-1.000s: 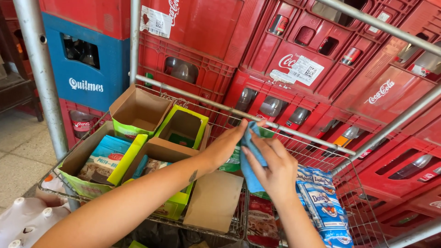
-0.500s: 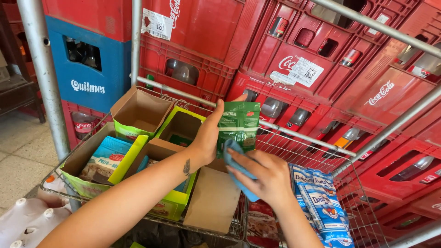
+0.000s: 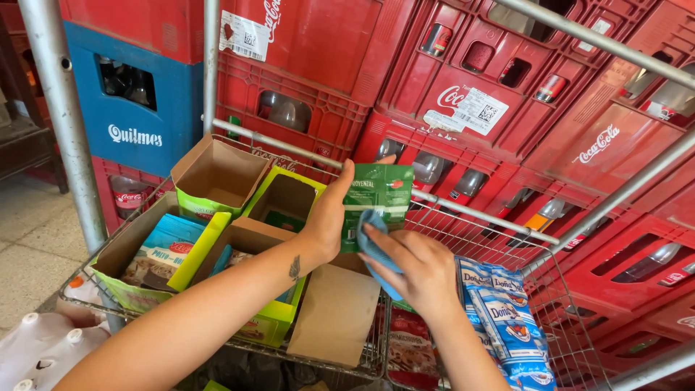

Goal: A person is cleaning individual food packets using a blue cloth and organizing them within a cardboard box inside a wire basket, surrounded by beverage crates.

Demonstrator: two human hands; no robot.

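Observation:
My left hand (image 3: 331, 216) holds a flat green packet (image 3: 378, 195) upright over a wire cart (image 3: 463, 217). My right hand (image 3: 414, 266) presses a blue cloth (image 3: 371, 246) against the packet's lower left face. Both forearms reach in from the bottom of the view. Below the hands lies a flat piece of brown cardboard (image 3: 334, 313). Blue and white bags (image 3: 507, 318) lie in the cart just right of my right wrist.
Open cardboard display boxes (image 3: 217, 177) with green sides fill the cart's left half, one holding a light blue box (image 3: 163, 250). Red bottle crates (image 3: 507, 94) and a blue crate (image 3: 137, 101) are stacked behind. Metal poles (image 3: 61, 123) frame the cart. White bottle tops (image 3: 43, 340) show at lower left.
The green packet has been lifted from low in the cart and turned to face me. My right hand with the blue cloth has moved down onto the packet's face.

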